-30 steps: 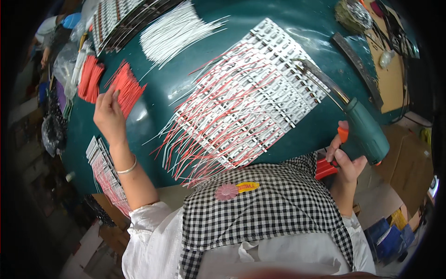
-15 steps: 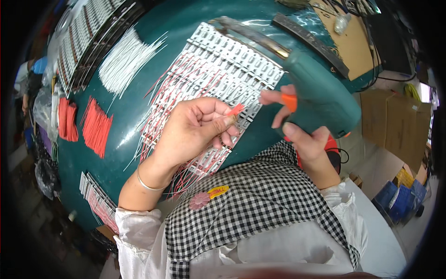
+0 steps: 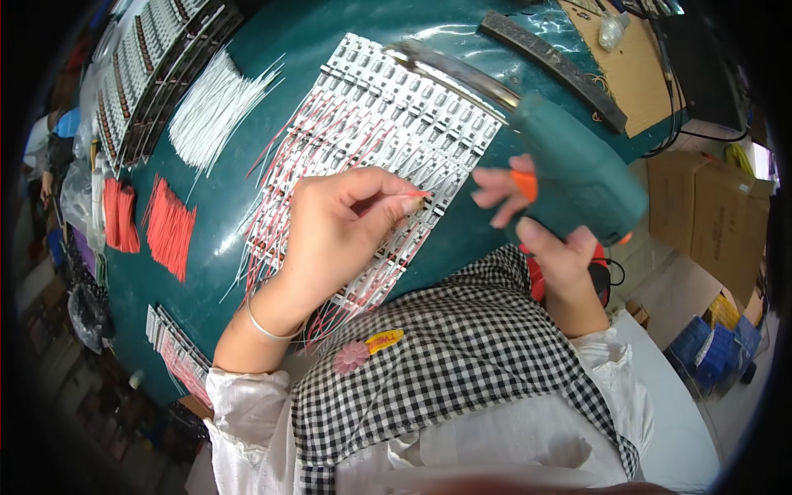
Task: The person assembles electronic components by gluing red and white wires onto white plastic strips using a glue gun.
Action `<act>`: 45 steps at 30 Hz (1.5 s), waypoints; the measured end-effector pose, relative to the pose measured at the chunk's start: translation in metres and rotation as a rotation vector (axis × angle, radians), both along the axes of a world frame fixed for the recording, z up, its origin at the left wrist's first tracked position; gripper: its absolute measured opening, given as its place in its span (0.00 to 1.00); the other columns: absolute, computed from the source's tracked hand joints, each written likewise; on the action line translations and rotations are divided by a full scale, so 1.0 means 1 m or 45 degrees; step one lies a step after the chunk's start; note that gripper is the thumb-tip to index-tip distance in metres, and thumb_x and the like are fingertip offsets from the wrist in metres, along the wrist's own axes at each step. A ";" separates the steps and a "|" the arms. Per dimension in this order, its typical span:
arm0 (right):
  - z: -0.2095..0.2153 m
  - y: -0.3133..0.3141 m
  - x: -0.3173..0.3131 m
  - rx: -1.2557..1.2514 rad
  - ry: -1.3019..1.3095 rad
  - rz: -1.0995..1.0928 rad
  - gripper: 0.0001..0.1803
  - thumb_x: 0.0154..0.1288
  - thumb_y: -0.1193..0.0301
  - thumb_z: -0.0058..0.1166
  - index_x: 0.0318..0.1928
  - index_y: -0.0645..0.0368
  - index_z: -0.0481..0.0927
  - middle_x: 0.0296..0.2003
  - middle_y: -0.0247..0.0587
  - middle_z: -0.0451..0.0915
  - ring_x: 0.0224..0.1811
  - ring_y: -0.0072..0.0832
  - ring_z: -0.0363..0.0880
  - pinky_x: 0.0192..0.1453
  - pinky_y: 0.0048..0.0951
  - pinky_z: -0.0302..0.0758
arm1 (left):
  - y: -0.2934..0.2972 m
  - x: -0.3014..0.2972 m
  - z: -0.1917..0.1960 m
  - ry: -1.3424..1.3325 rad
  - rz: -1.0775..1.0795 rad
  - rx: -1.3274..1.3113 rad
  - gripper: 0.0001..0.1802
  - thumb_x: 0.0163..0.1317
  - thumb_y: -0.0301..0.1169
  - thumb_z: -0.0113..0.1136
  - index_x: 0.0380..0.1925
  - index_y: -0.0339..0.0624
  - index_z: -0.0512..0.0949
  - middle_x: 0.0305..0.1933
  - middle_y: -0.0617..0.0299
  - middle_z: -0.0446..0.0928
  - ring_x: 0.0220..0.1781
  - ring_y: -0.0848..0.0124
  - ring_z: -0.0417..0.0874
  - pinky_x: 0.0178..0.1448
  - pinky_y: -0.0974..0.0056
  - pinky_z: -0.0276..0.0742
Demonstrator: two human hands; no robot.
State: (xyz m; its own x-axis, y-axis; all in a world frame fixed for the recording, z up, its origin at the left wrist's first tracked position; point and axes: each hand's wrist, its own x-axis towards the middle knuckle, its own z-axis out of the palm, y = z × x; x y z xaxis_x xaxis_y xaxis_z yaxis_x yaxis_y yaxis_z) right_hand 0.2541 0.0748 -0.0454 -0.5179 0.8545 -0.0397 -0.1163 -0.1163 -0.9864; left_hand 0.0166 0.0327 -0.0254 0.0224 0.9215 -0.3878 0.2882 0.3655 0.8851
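My left hand (image 3: 346, 223) is closed in a pinch over the white panel of small circuit boards (image 3: 375, 91). A bit of red wire (image 3: 421, 195) shows at its thumb and fingertip; most of it is hidden. My right hand (image 3: 551, 239) is wrapped round a green soldering gun (image 3: 577, 169), with fingers by its orange trigger (image 3: 525, 186). The gun's metal barrel points up and left, and its blurred tip is over the panel's far edge. Red and white wires (image 3: 285, 157) trail from the panel's left side and near end.
White wires (image 3: 216, 111) lie in a loose pile at the left, near two bundles of red wires (image 3: 171, 231). A rack of boards (image 3: 153, 70) stands at the far left. Another wired panel (image 3: 177, 351) lies near left. A dark bar (image 3: 553, 70) is at the back right, a cardboard box (image 3: 705, 219) beyond the table.
My left hand has turned slightly and its fingers have drawn in, so less red wire shows. The soldering gun has shifted slightly right and down in my right hand. The panel has shifted slightly left.
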 end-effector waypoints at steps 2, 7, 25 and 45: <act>-0.002 -0.005 0.017 -0.092 0.123 -0.016 0.27 0.62 0.79 0.53 0.62 0.71 0.66 0.50 0.56 0.79 0.42 0.32 0.80 0.46 0.29 0.76 | 0.006 -0.004 -0.013 0.325 -0.104 0.673 0.04 0.55 0.20 0.66 0.31 0.36 0.83 0.29 0.60 0.81 0.25 0.74 0.80 0.26 0.73 0.73; -0.019 -0.016 0.048 -0.125 0.126 0.010 0.29 0.58 0.83 0.53 0.62 0.72 0.65 0.53 0.54 0.74 0.32 0.28 0.78 0.35 0.27 0.76 | 0.015 0.002 -0.041 0.932 -0.114 1.068 0.09 0.46 0.19 0.64 0.30 0.40 0.81 0.22 0.61 0.66 0.21 0.66 0.73 0.23 0.61 0.69; -0.027 -0.039 0.046 -0.118 -0.242 0.046 0.27 0.56 0.78 0.58 0.58 0.71 0.69 0.28 0.43 0.76 0.23 0.24 0.74 0.28 0.22 0.72 | 0.014 -0.002 -0.058 0.909 -0.037 1.015 0.11 0.45 0.19 0.63 0.32 0.40 0.81 0.22 0.60 0.67 0.22 0.64 0.74 0.25 0.61 0.72; -0.037 -0.036 0.052 0.169 -0.365 0.154 0.17 0.56 0.81 0.54 0.47 0.65 0.70 0.32 0.44 0.75 0.27 0.24 0.75 0.30 0.24 0.75 | 0.018 0.007 -0.063 0.898 0.012 1.014 0.08 0.46 0.19 0.65 0.29 0.38 0.81 0.22 0.58 0.67 0.22 0.62 0.75 0.25 0.60 0.72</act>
State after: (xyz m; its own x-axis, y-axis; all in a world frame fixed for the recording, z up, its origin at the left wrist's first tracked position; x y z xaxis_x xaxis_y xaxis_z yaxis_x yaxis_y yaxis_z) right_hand 0.3062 0.0388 -0.0825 -0.5996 0.7951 -0.0909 0.1746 0.0191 -0.9845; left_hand 0.0238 0.0504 -0.0882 0.0193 0.9142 0.4049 0.8294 -0.2408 0.5041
